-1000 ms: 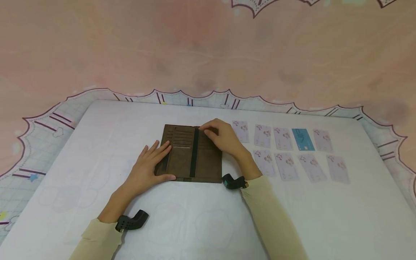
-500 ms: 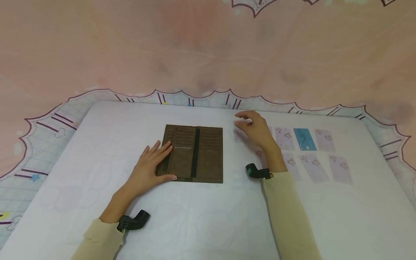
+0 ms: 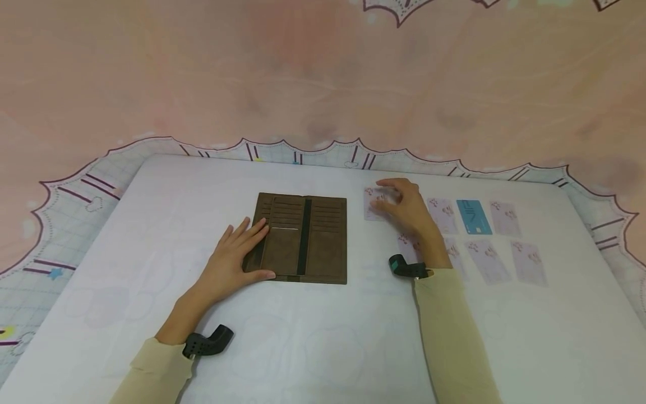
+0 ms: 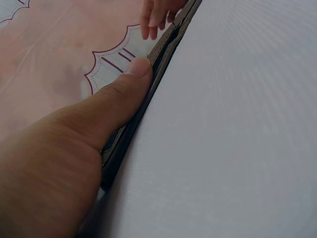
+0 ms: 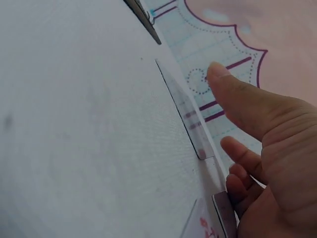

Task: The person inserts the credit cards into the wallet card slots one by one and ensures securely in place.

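Observation:
A brown wallet (image 3: 303, 238) lies open and flat on the white table top (image 3: 323, 336), its card slots facing up. My left hand (image 3: 237, 255) rests on the wallet's left half with straight fingers, and its thumb (image 4: 114, 99) lies along the near edge of the wallet (image 4: 148, 89). My right hand (image 3: 401, 207) is to the right of the wallet, over the leftmost pale pink-patterned card (image 3: 372, 203) of the far row. In the right wrist view the thumb (image 5: 237, 96) is lifted above this card (image 5: 185, 111), and the curled fingers sit at its near end.
Two rows of pale patterned cards (image 3: 484, 261) lie right of the wallet, with one blue card (image 3: 473, 217) in the far row. A pink cloth with a scalloped border (image 3: 303, 154) lies beyond the table's far edge.
My right hand left the wallet's right half, moved right and came down over the leftmost far-row card. The left hand and the wallet stayed put.

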The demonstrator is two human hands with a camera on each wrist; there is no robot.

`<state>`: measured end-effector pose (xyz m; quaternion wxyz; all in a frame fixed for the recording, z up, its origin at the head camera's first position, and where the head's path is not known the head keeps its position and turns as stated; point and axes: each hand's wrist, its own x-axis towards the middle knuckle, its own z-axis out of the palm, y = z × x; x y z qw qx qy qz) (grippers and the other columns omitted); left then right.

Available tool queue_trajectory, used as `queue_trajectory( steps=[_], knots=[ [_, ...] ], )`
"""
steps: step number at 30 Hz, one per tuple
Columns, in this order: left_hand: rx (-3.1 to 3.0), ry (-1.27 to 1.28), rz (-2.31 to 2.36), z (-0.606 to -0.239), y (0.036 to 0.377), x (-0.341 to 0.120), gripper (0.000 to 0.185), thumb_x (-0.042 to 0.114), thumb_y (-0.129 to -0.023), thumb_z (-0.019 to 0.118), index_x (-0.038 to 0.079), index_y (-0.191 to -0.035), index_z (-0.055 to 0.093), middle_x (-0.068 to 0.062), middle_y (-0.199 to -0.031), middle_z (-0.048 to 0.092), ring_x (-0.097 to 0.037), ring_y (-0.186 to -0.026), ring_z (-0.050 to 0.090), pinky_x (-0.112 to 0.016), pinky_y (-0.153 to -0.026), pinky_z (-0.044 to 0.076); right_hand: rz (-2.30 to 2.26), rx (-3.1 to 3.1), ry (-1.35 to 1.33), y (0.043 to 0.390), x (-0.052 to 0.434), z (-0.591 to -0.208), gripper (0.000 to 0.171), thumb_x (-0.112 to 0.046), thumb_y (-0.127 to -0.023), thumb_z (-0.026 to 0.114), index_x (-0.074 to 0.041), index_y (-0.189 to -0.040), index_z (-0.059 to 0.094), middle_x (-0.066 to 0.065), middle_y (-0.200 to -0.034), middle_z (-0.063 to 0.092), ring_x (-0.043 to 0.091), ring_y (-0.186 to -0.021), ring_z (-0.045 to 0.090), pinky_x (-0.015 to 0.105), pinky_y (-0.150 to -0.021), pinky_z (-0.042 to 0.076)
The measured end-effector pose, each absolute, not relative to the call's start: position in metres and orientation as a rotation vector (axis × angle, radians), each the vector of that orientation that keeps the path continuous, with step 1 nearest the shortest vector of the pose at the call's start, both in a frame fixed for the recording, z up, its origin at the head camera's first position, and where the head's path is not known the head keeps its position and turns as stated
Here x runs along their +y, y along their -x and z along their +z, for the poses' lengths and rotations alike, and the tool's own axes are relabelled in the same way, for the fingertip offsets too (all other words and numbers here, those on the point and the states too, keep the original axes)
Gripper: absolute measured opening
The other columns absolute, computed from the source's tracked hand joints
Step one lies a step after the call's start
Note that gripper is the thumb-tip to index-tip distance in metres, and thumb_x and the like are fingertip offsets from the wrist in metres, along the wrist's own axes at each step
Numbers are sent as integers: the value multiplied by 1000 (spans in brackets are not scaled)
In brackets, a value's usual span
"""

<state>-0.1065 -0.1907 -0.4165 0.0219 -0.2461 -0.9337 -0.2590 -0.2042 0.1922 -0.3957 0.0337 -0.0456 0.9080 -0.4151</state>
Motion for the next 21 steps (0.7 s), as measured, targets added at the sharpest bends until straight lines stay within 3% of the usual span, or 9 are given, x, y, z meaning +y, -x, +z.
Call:
queue_trajectory(
  steps=[11,21],
  knots=[
    [-2911,754,-792,-417,106,-192,95,45,-72,81,7,-148,37,-9,-155,28,-33,-144,12,-50,-115,1,-1179,2808,191,206,192,-403,65,-43,-77,79,-25,-134,54,3,-144,39,27,-133,27,54,-108,27],
    [-2909,758,-805,-416,107,-190,95,46,-73,80,7,-148,36,-9,-155,27,-32,-144,11,-49,-115,0,-1074,2816,184,206,192,-402,71,-45,-73,81,-26,-136,52,5,-146,34,28,-131,25,55,-106,30]
  ],
)
